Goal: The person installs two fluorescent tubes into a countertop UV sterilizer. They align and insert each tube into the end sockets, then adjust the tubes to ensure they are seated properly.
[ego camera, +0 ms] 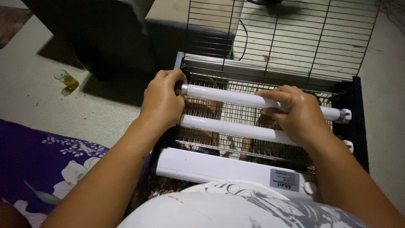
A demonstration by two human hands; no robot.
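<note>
A black-framed device [357, 126] lies open on the floor, holding two white tube lamps over a wire grid. My left hand [162, 101] grips the left end of the upper tube [230, 97], at its socket by the frame's left side. My right hand [295, 112] is wrapped over the same tube nearer its right end, fingers curled on top. The lower tube [228, 126] runs parallel just below, partly hidden under my right hand. A hinged wire guard [278, 33] stands raised behind the tubes.
A white bar [211, 166] with a grey label and a round knob lies along the device's near edge. A small glass with yellow liquid [67, 79] stands on the floor at left. Purple flowered fabric [50, 160] covers the lower left. A dark bulky object [97, 38] sits behind.
</note>
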